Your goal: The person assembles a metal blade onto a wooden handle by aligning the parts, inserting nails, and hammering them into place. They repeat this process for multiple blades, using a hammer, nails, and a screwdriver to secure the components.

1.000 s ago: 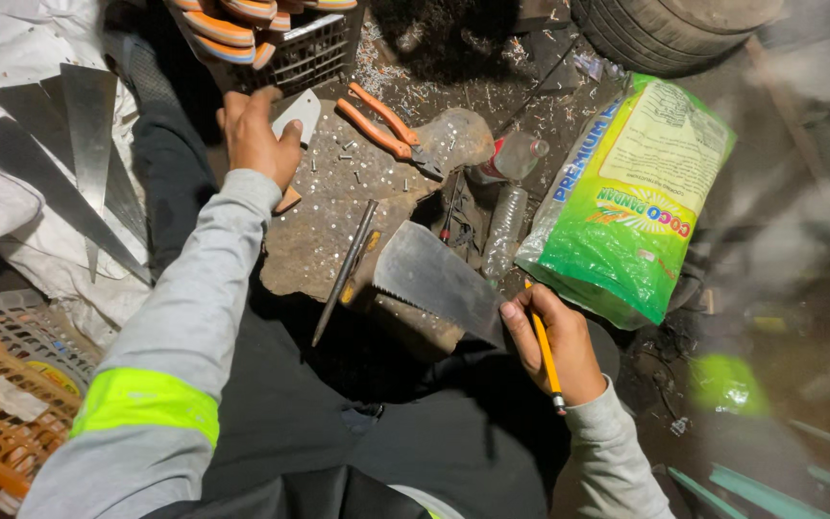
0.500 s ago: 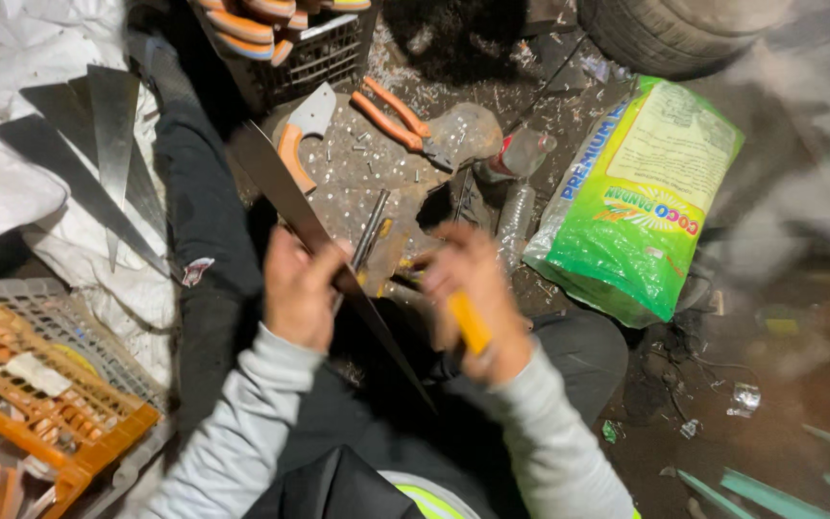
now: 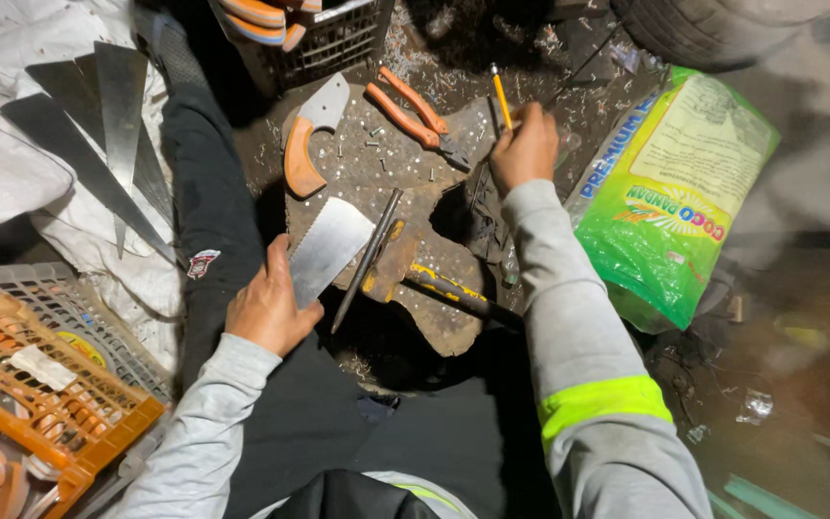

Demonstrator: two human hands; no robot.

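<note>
At far left we note an orange crate [image 3: 45, 389] and loose steel blades [image 3: 98, 125]; beside them our left hand [image 3: 266, 308] has its fingers closed on the lower end of a bare blade [image 3: 329, 248] lying on the metal surface [image 3: 434, 322], a piece we judge stiff, thin, fairly light and sharp-edged, best held by the flat spine end. Centre lie a rod [image 3: 367, 259], hammer [image 3: 425, 279], finished knife [image 3: 309, 135] and pliers [image 3: 410, 108]. Our right hand [image 3: 525, 149] has its fingers pinched shut on a yellow pencil [image 3: 500, 94], with a green bag [image 3: 674, 192] at right.
</note>
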